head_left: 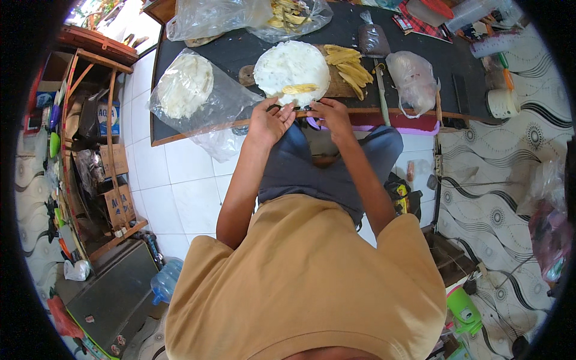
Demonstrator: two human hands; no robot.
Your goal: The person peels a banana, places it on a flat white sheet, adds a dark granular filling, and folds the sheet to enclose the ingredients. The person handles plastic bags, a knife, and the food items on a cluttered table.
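A stack of thin round white wrappers (282,63) lies on a wooden board near the table's front edge. One yellow banana slice (300,89) rests across the near part of the top wrapper. My left hand (273,122) is at the wrapper's near left edge, palm partly turned up, its curled fingers closed on the rim. My right hand (332,117) pinches the near right edge. The exact fingertip contact is small and partly hidden. More banana slices (354,69) are piled on the board to the right.
Left lies a plastic bag (231,90) with more white wrappers (187,87). A knife (381,93) lies right of the bananas, beside a tied plastic bag (413,81) and a bag of brown grains (373,41). Banana slices in clear plastic (289,15) sit at the back.
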